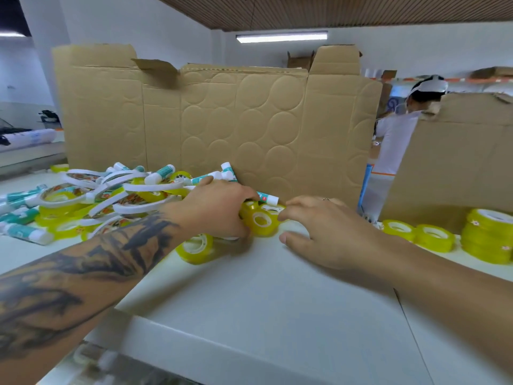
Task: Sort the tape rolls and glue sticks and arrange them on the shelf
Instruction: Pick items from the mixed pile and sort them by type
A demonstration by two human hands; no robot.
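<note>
While your left hand curls over the small yellow-tinted clear tape roll with the white core, the fingers hide most of the contact, so you seem to be gripping it from its left side, though I cannot tell how firmly. Your right hand has loosely spread fingers, their tips touching that roll's right edge and the thumb apart; it holds nothing. The roll stands on edge on the white shelf board, so it could roll away if your hold slips. Just left of the roll, the mixed heap of white-ringed tape and teal-and-white glue sticks could slide if your forearm drags it. One glue stick lies just behind the roll and may come along. The sorted yellow rolls sit well right of it.
</note>
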